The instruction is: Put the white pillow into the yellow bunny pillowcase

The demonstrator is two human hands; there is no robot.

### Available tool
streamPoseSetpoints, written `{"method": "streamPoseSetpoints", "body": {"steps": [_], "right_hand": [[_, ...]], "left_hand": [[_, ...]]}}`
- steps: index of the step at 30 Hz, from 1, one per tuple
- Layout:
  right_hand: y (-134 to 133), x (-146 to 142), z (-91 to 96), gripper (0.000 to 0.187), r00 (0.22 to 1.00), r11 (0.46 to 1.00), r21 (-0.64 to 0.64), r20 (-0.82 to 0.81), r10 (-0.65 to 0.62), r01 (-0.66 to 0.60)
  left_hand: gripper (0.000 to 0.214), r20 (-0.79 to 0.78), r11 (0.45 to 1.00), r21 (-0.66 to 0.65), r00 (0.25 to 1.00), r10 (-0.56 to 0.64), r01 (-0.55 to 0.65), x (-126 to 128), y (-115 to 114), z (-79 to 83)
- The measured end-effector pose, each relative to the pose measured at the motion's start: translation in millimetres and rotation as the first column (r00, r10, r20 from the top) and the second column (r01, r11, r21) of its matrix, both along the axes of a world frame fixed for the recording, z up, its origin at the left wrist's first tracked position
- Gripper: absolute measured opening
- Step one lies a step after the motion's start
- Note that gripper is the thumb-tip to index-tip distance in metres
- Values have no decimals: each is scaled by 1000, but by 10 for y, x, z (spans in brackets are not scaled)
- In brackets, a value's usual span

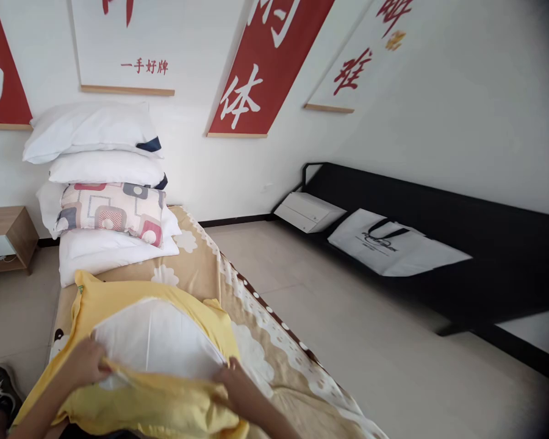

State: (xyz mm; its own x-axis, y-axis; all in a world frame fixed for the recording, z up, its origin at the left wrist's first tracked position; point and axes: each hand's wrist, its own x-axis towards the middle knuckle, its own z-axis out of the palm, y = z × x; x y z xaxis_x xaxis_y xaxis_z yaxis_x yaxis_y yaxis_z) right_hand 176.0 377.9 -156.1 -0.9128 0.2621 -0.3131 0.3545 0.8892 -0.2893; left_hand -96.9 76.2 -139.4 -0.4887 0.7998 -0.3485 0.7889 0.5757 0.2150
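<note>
A yellow pillowcase (132, 291) lies across the near part of the bed, its opening spread wide. Inside it shows a white pillow (165, 335), covered at its far and near sides by the yellow cloth. My left hand (86, 361) is closed on the left end of the opening's near edge. At the right end of the same edge, my right hand (238, 384) is closed on the cloth, slightly blurred. The near flap of the pillowcase hangs stretched between both hands.
White pillows (91, 131) and a patterned pillow (112, 213) are stacked at the bed's far end. A wooden nightstand (13, 235) stands left. Along the right runs a black sofa (393, 201) bearing a white box (308, 212) and a white bag (393, 247). A shoe (0, 390) shows lower left.
</note>
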Motion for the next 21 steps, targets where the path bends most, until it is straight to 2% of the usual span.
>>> {"method": "streamPoseSetpoints", "body": {"steps": [2,4,6,7,8,9,12,13,14,15,16,17,18,19,20,21], "right_hand": [[173,-29,348,21,998,998,55,-68,-16,20],[274,-62,725,33,984,995,98,-178,5,12],[267,-51,950,42,954,994,109,-301,13,21],[226,-29,968,43,942,995,90,-335,2,30],[170,-2,917,44,943,997,63,-334,-15,38],[105,22,807,43,954,998,39,-298,-27,41],[-56,30,318,39,995,1000,22,-95,7,-5],[-80,12,186,39,998,999,31,-60,28,-26],[-83,-8,106,40,997,998,39,-65,48,-46],[-70,-24,89,41,991,997,46,-117,70,-65],[-45,-32,138,43,973,995,59,-213,86,-75],[-15,-30,242,44,933,993,82,-343,105,-82],[13,-18,384,43,864,989,116,-486,133,-87],[32,2,538,40,765,982,165,-621,172,-87],[38,27,678,36,653,972,221,-726,214,-73],[29,54,781,31,547,961,273,-799,252,-43]], "left_hand": [[39,-81,982,183,996,-32,47,-218,20,301],[41,-145,936,338,988,-54,100,-365,51,627],[39,-210,846,514,977,-35,140,-400,19,827],[37,-235,795,584,972,-23,160,-378,-26,839],[35,-248,763,621,969,-22,176,-339,-85,783],[34,-244,767,615,969,-34,182,-293,-151,665],[42,-165,899,415,983,-75,138,-207,-309,140],[46,-153,927,357,986,-65,117,-211,-330,2],[49,-166,935,338,985,-57,111,-232,-333,-74],[50,-206,919,373,977,-51,127,-261,-324,-72],[48,-269,873,457,962,-46,169,-294,-309,9],[44,-342,793,563,939,-32,233,-324,-292,158],[40,-420,673,672,908,1,310,-344,-282,353],[38,-480,534,758,875,67,375,-352,-278,562],[36,-511,426,804,848,142,414,-346,-284,755],[34,-532,341,827,819,215,447,-328,-295,902]]}}
